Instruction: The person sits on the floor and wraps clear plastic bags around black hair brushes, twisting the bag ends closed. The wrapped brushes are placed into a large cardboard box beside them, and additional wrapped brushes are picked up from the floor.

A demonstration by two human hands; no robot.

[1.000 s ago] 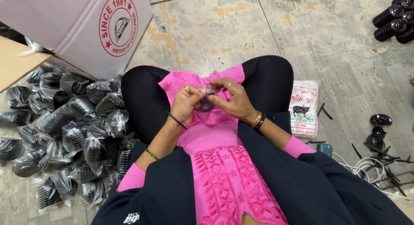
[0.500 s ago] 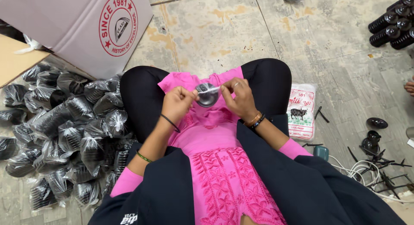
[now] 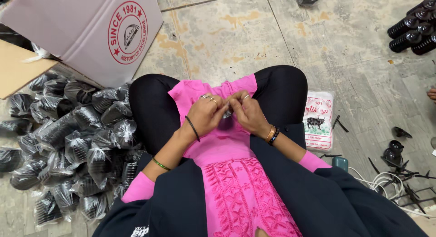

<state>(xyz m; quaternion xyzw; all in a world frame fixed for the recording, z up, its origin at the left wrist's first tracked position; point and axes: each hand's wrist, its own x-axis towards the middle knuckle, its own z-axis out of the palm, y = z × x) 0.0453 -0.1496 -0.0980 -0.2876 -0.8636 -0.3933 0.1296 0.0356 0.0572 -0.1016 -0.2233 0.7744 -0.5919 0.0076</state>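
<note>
Now: left hand (image 3: 205, 113) and right hand (image 3: 245, 113) pinched together at frame centre over pink lap, closed around small grey part (image 3: 226, 114), mostly hidden. Fitting step, likely. Next needs steady fingertip pressure. Bagged black parts (image 3: 68, 141) piled at left.

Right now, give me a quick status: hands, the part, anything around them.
Left hand and right hand together over lap, pinching small round part, mostly hidden. Bagged black parts heaped left. Cardboard box beyond. Nothing between hands.

left hand (image 3: 205, 115), right hand (image 3: 247, 113) — pinching small part (image 3: 226, 113)
</note>
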